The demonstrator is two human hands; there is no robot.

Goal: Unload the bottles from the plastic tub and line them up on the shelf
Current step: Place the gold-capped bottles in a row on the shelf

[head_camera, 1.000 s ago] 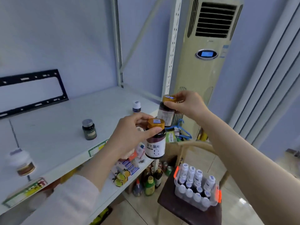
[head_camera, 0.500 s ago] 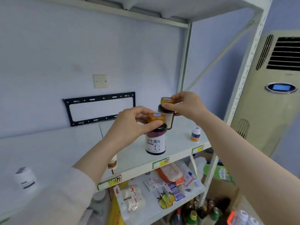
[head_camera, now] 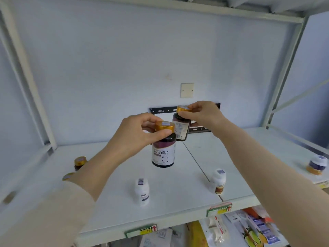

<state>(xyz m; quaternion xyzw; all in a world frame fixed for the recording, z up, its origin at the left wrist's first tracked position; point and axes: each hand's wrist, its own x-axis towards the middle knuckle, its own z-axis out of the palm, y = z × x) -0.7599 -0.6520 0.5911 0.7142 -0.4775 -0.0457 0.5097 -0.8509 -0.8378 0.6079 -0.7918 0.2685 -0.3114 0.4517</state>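
Nearest me, a white bottle (head_camera: 141, 191) stands upright by the shelf's (head_camera: 178, 207) front edge, with a second white one (head_camera: 219, 180) to its right. Above and beyond them my left hand (head_camera: 135, 138) pinches the gold cap of a dark labelled bottle (head_camera: 163, 148), which hangs upright and clear of the board. Farther back and slightly right, my right hand (head_camera: 204, 115) grips the cap of a matching bottle (head_camera: 181, 124), also upright and airborne. The left one is nearer and lower, so I judge it goes down first. Both long axes point straight at the open shelf below. The tub is out of view.
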